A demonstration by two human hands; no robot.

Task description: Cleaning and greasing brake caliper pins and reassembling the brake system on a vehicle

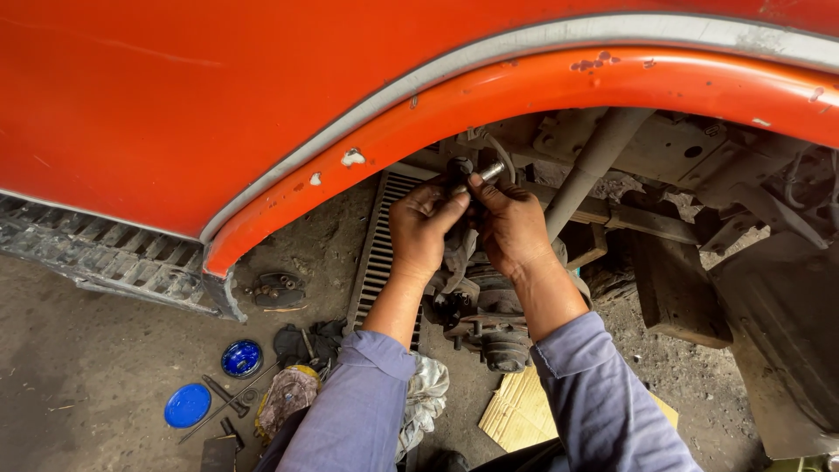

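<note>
Two hands work close together inside the wheel arch of an orange vehicle [175,105], raised to where a short metal pin [489,171] sticks out of the dark, greasy suspension parts. The right hand [516,225] is closed on that pin, thumb and fingertips pinching it near its shiny end, seemingly to keep it lined up. The left hand [421,229] curls shut around the dark joint [458,168] just beside the pin, touching the right hand's thumb (a bracing hold, by the look of it). Below them the bare hub assembly [489,323] hangs with no wheel on it, which leaves the arch open for reaching in. On the floor at the lower left, within arm's reach, lie a blue lid [187,405], a blue tin [241,358], a dark hand tool [225,395] and rags [288,395]; flattened cardboard [516,411] lies under the hub.
</note>
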